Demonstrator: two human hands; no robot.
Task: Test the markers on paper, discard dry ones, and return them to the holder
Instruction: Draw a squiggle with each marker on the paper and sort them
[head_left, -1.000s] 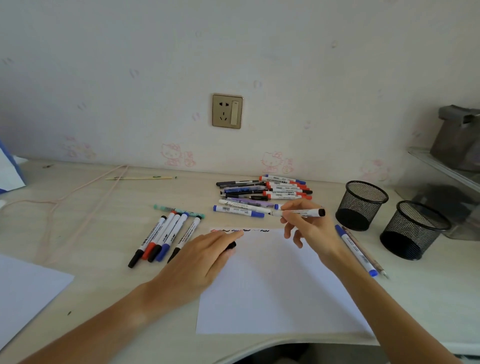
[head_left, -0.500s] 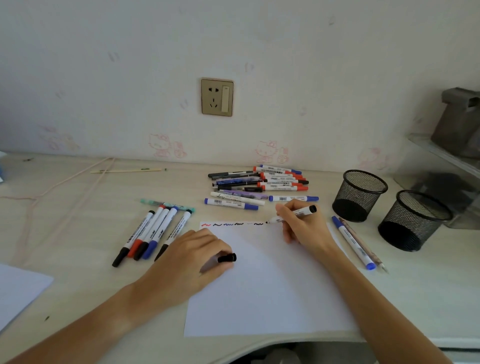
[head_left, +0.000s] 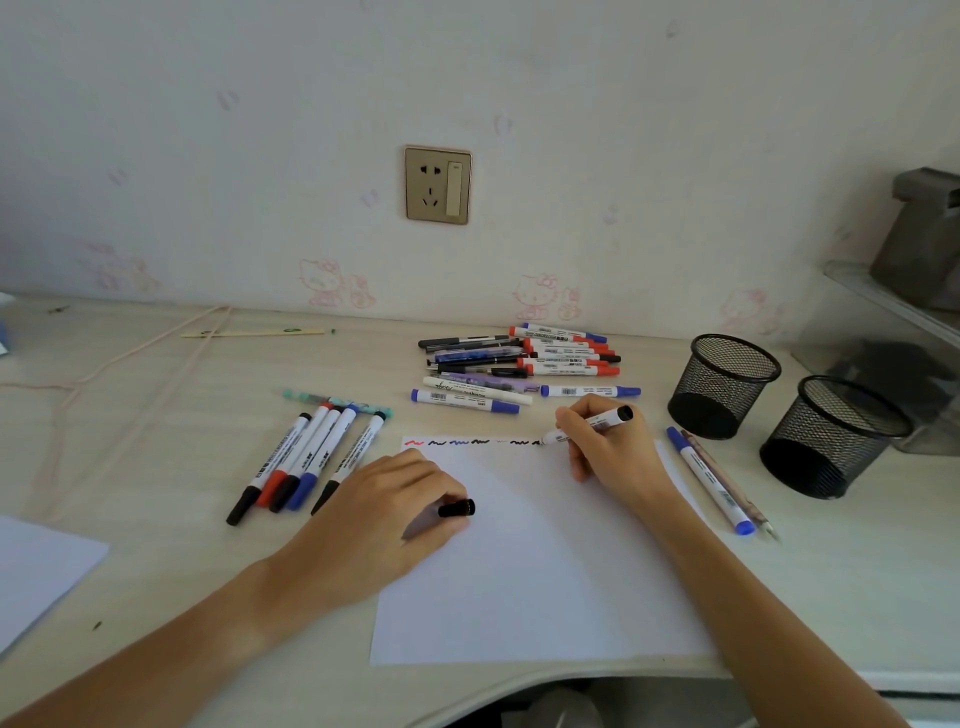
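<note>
My right hand (head_left: 610, 449) grips a white marker with a black end (head_left: 592, 423), its tip on the top edge of the white paper (head_left: 535, 561) beside a row of red, blue and black squiggles (head_left: 470, 442). My left hand (head_left: 387, 514) rests on the paper's left side and holds the black cap (head_left: 457, 508). A pile of markers and pens (head_left: 519, 366) lies behind the paper. Several capped markers (head_left: 306, 460) lie in a row to the left. Two black mesh holders (head_left: 722, 384) (head_left: 831, 436) stand at the right.
A blue-capped marker (head_left: 709, 480) and a thin pen (head_left: 732, 483) lie between the paper and the holders. Another white sheet (head_left: 36, 571) is at the front left. A beige cord (head_left: 135, 358) and a pencil (head_left: 254, 332) lie at the back left. Grey shelf items (head_left: 924, 244) stand far right.
My right hand came down from above the pile and set the marker's tip on the paper's top edge, extending the row of squiggles. My left hand curled round the black cap.
</note>
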